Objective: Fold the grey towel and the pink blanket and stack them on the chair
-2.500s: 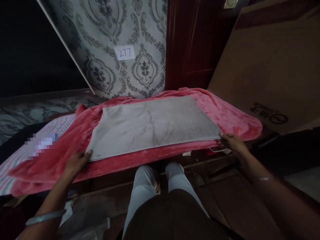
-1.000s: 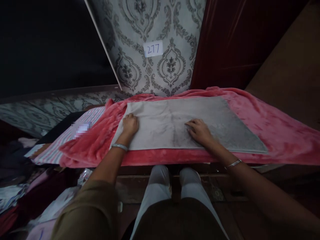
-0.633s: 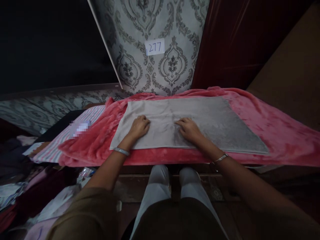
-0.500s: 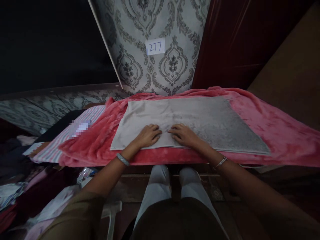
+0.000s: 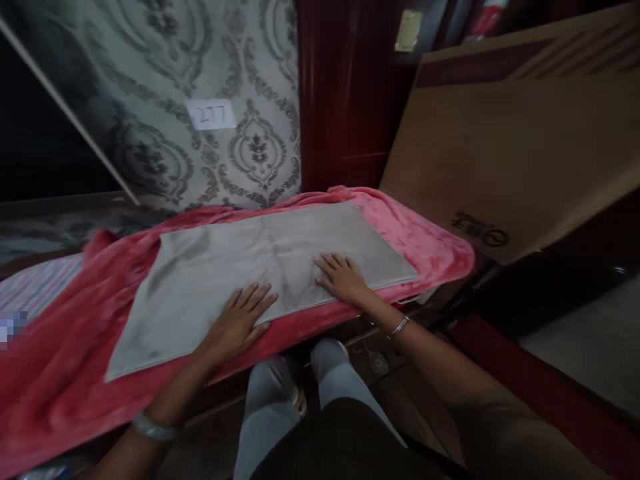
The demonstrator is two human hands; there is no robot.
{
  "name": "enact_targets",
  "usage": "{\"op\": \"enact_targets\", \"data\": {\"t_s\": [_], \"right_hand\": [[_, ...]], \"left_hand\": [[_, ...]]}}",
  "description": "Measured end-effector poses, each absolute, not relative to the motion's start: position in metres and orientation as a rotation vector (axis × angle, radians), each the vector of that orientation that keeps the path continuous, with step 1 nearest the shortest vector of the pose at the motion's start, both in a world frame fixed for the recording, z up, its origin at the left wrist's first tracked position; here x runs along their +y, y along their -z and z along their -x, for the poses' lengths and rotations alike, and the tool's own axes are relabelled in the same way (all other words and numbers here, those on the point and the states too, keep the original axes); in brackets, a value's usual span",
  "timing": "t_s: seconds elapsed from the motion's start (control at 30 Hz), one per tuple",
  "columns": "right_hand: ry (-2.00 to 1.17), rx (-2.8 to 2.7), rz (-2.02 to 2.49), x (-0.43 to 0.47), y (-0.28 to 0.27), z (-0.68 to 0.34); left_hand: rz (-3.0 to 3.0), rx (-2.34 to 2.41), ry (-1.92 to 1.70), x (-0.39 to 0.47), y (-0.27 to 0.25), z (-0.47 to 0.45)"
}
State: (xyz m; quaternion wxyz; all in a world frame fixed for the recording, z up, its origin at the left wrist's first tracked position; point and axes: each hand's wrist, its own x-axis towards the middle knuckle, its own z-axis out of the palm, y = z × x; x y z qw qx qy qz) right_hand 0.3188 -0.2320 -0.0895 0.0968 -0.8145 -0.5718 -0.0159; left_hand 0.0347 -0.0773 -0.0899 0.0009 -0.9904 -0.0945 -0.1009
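Two hands, left hand [image 5: 239,321] and right hand [image 5: 344,277], fingers spread flat on one grey towel [image 5: 210,267], one pink blanket [image 5: 60,347]

Matt grey cloth towel [image 5: 260,273], fluffy pink blanket [image 5: 65,360], brown cardboard [image 5: 500,153]

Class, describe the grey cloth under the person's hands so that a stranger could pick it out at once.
Find the fluffy pink blanket draped over the low surface before the patterned wall. On it lies a flat rectangular grey towel, with the left hand and right hand pressed flat on its near edge. It is the only grey, smooth layer there.
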Motion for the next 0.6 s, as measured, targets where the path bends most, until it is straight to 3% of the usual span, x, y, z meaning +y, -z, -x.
{"op": "enact_targets", "data": {"t_s": [0.3,0.6], "right_hand": [[0.239,-1.126,2.675,-0.325,0.111,-0.409],[0.392,-1.020,2.434,-0.377,0.143,-0.457]], "left_hand": [[3.022,-0.215,0.426,-0.063,0.099,-0.034],[3.005,-0.487,0.358,-0.077,0.092,0.000]]}}
